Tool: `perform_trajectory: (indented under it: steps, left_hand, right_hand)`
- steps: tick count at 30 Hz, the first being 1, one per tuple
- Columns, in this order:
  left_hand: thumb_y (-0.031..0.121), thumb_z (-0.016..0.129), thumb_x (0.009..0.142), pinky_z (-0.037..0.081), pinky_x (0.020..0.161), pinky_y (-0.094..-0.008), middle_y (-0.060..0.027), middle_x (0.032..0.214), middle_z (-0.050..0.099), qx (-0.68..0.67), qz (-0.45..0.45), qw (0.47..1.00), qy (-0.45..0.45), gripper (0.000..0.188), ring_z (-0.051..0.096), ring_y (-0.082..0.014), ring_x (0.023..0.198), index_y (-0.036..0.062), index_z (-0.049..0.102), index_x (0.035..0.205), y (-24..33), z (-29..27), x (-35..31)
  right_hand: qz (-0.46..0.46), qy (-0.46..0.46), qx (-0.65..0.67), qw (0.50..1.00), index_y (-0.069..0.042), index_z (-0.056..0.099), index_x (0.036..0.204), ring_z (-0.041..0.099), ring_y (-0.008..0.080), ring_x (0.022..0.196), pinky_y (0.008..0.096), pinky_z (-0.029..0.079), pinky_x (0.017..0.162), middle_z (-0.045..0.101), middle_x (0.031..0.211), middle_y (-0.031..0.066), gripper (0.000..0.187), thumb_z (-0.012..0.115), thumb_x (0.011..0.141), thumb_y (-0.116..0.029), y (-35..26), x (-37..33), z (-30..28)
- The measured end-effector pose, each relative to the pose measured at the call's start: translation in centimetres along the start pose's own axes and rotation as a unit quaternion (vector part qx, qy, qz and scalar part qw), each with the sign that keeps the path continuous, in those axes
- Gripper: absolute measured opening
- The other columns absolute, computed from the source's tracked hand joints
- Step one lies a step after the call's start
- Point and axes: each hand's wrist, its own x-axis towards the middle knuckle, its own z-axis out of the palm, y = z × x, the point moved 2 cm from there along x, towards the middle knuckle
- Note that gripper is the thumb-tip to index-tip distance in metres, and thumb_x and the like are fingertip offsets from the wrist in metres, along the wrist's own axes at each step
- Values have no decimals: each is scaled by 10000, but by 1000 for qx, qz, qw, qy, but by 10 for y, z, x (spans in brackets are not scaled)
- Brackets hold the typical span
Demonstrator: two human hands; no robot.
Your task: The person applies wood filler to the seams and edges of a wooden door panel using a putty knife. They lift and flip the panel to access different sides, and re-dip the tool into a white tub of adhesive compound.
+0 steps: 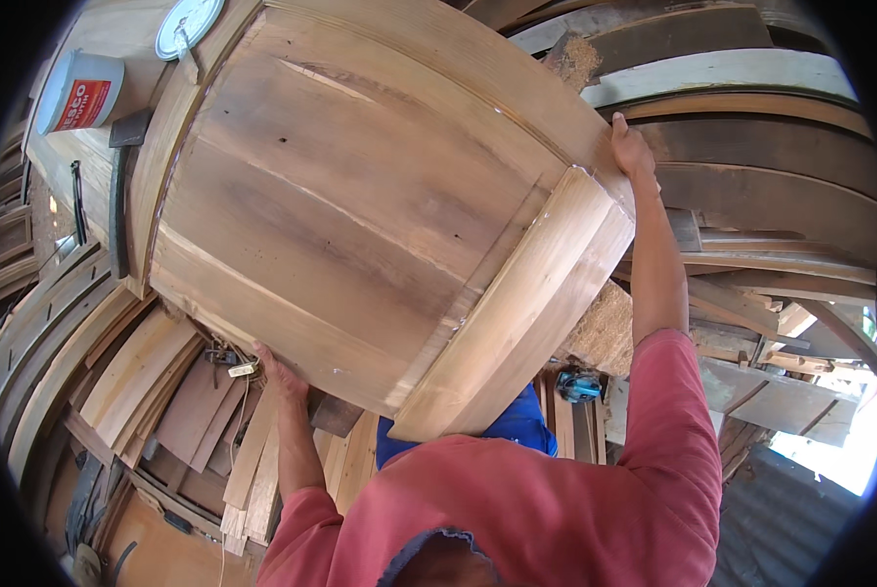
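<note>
A large framed wooden panel [340,186] lies tilted across the space in front of me. Its inner boards show brown streaks and small dark knots, and thin whitish lines run along some frame joints. A paler, wide rail [517,303] forms its near right side. My left hand [284,376] grips the panel's near left edge, with part of the fingers hidden against it. At the far right edge, my right hand [634,152] is closed round the frame, thumb on top and the other fingers mostly out of sight.
A white bucket with a red label [86,90] and a round lid [188,24] stand at the upper left, beyond the panel. Stacked planks [751,147] fill the right side; more boards [145,382] lie left. A blue power tool [579,386] sits near sawdust [600,328].
</note>
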Motion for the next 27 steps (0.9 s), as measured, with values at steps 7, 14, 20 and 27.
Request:
perform_trajectory:
  steps: [7, 14, 20, 27]
  left_hand:
    - [673, 489, 934, 330, 1137, -435, -144, 1501, 386, 24, -3, 1000, 18, 874, 391, -312, 1359, 47, 283, 1507, -15, -4, 7]
    - [661, 546, 910, 374, 1108, -466, -148, 1480, 411, -5, -17, 1000, -20, 895, 427, -316, 1336, 48, 274, 1504, 0, 8, 4]
    - [541, 650, 905, 430, 1058, -450, -126, 1400, 487, -25, -24, 999, -27, 794, 499, -282, 1261, 46, 350, 1447, 1, -4, 11]
    - [354, 729, 907, 488, 966, -411, -84, 1236, 601, 2, 55, 998, -40, 563, 586, -218, 1120, 59, 483, 1317, 29, 9, -1]
  right_hand:
    - [-54, 48, 6, 997, -204, 454, 1455, 442, 449, 1316, 559, 314, 1097, 508, 1410, 221, 639, 350, 973, -611, -6, -38, -9]
    - [-8, 211, -63, 975, -105, 397, 1486, 329, 445, 1380, 547, 248, 1138, 301, 1532, 252, 624, 540, 969, -424, -1, -233, 30]
    - [-6, 276, -22, 961, -6, 386, 1472, 347, 448, 1352, 541, 271, 1123, 331, 1500, 288, 605, 446, 1004, -383, 18, -304, 106]
    - [-3, 269, -13, 963, 23, 393, 1448, 338, 460, 1335, 545, 279, 1107, 341, 1467, 300, 563, 470, 986, -289, 12, -302, 94]
